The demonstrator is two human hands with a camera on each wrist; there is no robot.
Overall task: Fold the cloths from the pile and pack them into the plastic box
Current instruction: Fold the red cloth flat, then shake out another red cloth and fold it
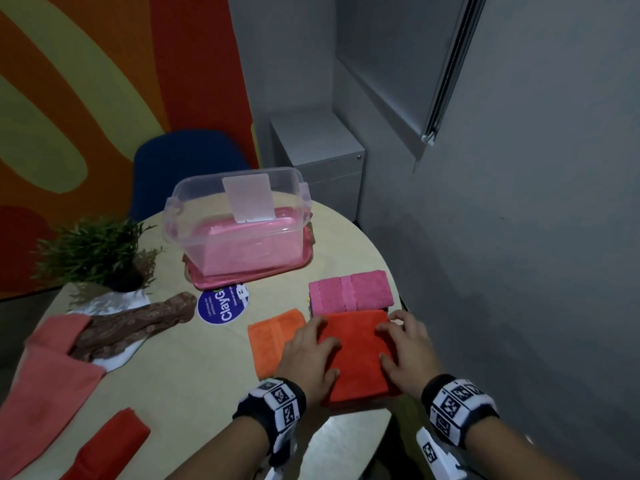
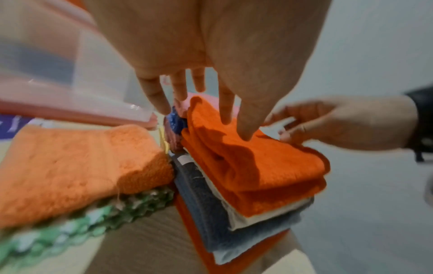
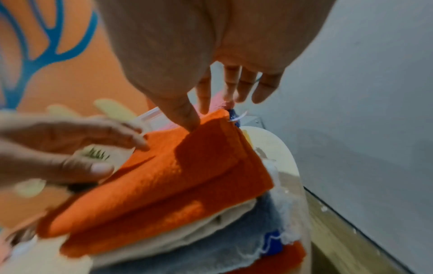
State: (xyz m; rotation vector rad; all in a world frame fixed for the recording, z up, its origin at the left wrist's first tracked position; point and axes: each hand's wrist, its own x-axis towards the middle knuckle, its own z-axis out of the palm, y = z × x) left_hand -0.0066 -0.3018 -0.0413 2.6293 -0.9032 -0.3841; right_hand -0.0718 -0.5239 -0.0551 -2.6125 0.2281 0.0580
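Note:
A folded red-orange cloth [image 1: 356, 355] tops a stack of folded cloths at the table's right edge; cream and grey layers [image 2: 246, 222] show beneath it. My left hand [image 1: 311, 344] lies on its left side and my right hand [image 1: 403, 344] on its right, fingers spread and straight, pressing down. In the left wrist view my left hand's fingertips [image 2: 246, 133] touch the cloth [image 2: 257, 166]. My right thumb [image 3: 187, 118] presses the cloth [image 3: 187, 176]. The clear plastic box [image 1: 239, 230] stands behind on a pink lid. Unfolded salmon [image 1: 52, 375], brown [image 1: 131, 327] and red [image 1: 110, 445] cloths lie left.
A folded pink cloth [image 1: 349, 292] sits just behind the stack; a folded orange cloth [image 1: 273, 337] lies left of it on a green patterned one [image 2: 70, 231]. A potted plant [image 1: 93, 251] and blue sticker [image 1: 221, 306] are on the table. A grey wall is close on the right.

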